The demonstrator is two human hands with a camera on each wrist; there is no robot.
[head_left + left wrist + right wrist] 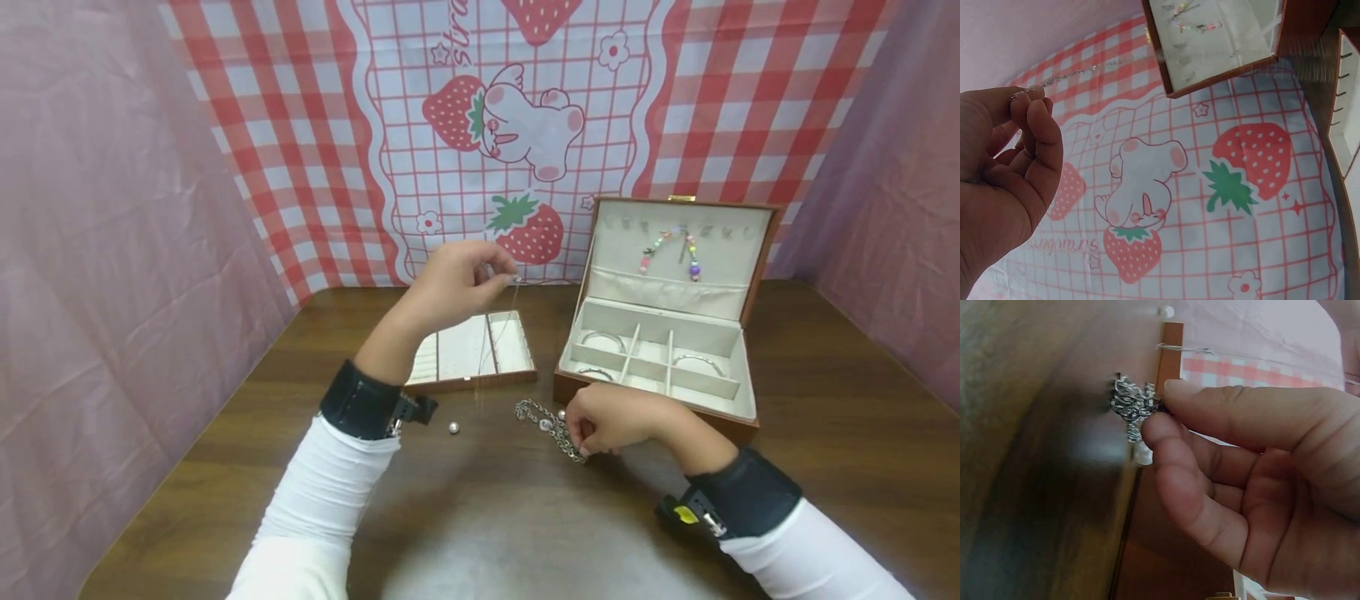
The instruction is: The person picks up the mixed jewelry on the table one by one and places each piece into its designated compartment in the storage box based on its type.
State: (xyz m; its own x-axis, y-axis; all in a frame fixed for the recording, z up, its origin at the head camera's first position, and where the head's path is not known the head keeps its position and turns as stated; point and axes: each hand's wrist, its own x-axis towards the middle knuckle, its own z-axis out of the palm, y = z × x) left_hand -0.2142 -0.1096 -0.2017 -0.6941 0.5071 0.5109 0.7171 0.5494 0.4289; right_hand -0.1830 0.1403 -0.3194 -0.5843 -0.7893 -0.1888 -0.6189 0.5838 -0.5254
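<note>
My left hand (457, 275) is raised over the shallow tray and pinches one end of a thin silver necklace (1072, 76) between thumb and fingertips. The fine chain hangs down in front of the tray. On the table, my right hand (618, 417) pinches part of a chunky silver chain (546, 424) between thumb and index finger. In the right wrist view its links (1130, 400) are bunched beside the fingertips, and a white pearl (1143, 454) shows just past them. A second pearl (453, 427) lies on the wood to the left.
An open jewelry box (566, 383) stands at the right, with silver bangles (697, 360) in its compartments. A colorful beaded bracelet (693, 268) hangs inside its raised lid. The shallow divided tray (517, 379) lies left of the box. A strawberry-print cloth (622, 100) hangs behind the table.
</note>
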